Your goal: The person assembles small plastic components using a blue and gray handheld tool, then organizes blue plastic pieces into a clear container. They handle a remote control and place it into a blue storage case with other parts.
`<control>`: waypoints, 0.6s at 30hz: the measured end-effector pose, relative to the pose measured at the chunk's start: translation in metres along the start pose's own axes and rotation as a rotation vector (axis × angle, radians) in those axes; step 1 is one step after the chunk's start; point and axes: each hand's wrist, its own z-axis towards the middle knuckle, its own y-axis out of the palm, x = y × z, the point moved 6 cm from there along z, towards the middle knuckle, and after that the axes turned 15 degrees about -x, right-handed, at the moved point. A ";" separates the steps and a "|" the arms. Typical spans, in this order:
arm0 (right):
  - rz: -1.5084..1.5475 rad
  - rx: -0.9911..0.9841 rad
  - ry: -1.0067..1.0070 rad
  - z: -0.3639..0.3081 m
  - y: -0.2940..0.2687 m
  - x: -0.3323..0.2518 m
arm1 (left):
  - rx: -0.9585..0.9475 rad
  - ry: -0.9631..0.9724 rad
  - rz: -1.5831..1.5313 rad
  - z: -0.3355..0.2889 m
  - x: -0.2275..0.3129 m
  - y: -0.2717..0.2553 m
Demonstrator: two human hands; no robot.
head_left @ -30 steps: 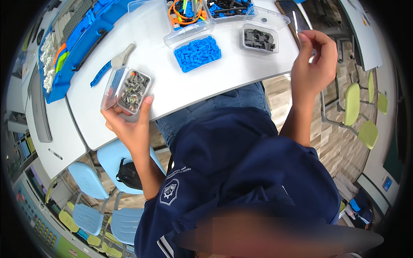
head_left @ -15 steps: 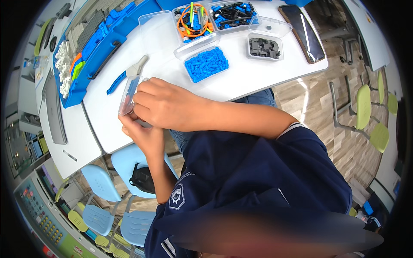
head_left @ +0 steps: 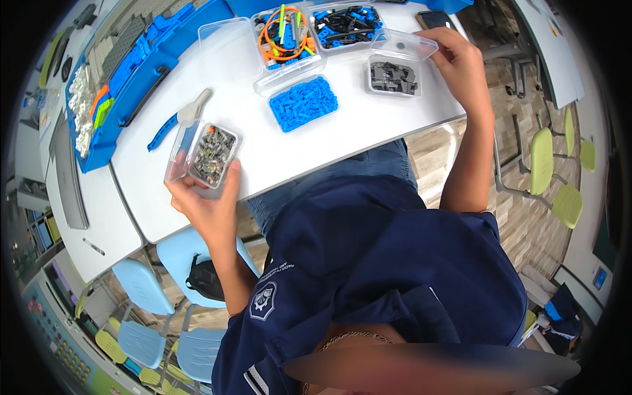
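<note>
White table (head_left: 257, 168) bears blue pieces (head_left: 303, 104) between left hand (head_left: 209, 205) and phone (head_left: 434, 20).

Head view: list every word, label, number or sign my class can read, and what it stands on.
Navy shirt: small white lettering, not copied here.
Shield badge on it: emblem, no readable words.
Panel, lower left: marks too small to read.
Box in left hand: none visible.

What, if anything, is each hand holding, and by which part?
Left hand holds the open clear box of small parts by its near end. Right hand is at the lid of another box; grip cannot be told.
</note>
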 end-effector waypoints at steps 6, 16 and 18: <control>-0.007 -0.022 -0.126 0.015 0.018 -0.004 | -0.007 0.035 0.129 -0.003 0.005 -0.004; 0.085 0.087 -0.469 0.020 -0.016 -0.130 | -0.028 0.005 0.167 -0.003 0.007 -0.001; -0.015 -0.090 -0.521 0.037 0.001 -0.161 | -0.032 0.004 0.172 -0.003 0.005 -0.001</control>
